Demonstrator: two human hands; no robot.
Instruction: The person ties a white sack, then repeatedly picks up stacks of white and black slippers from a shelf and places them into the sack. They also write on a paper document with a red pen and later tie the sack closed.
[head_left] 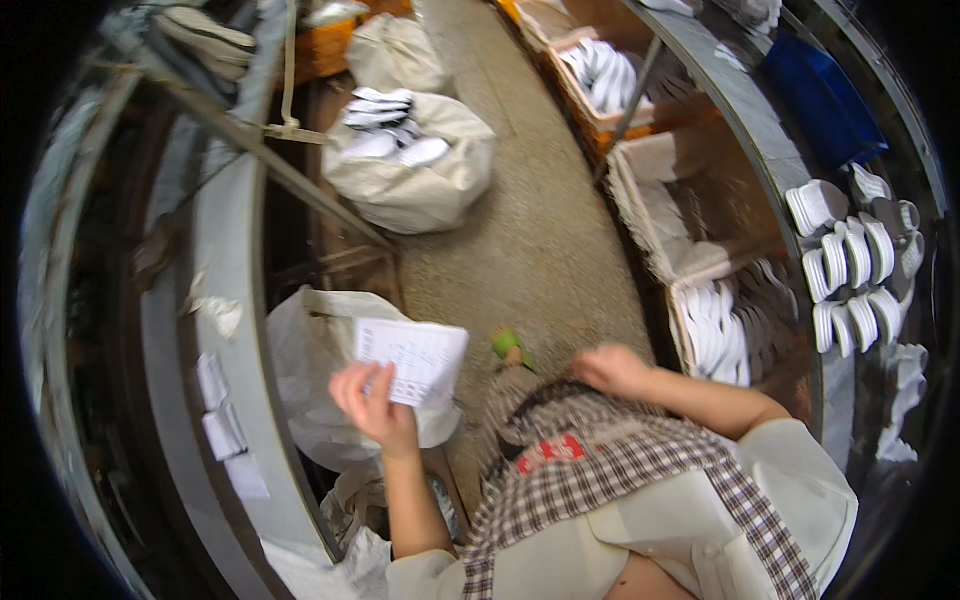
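Note:
My left hand (372, 402) grips a white printed paper slip (412, 358) by its lower left edge, thumb across its face. The slip is held up over a large white sack (318, 385), whose mouth gapes below. My right hand (612, 370) is curled closed at the edge of my checked apron (610, 450). Its fingers are blurred, and whatever they may hold is hidden. More folded white papers (224, 432) lie on the grey ledge at the left.
A narrow aisle floor (540, 230) runs ahead. White shoe soles (385, 125) top a full cloth sack (450, 185). Cloth-lined crates (690, 280) hold more soles (712, 330) at the right. Stacked soles (850, 255) and a blue bin (822, 100) sit on the right-hand bench.

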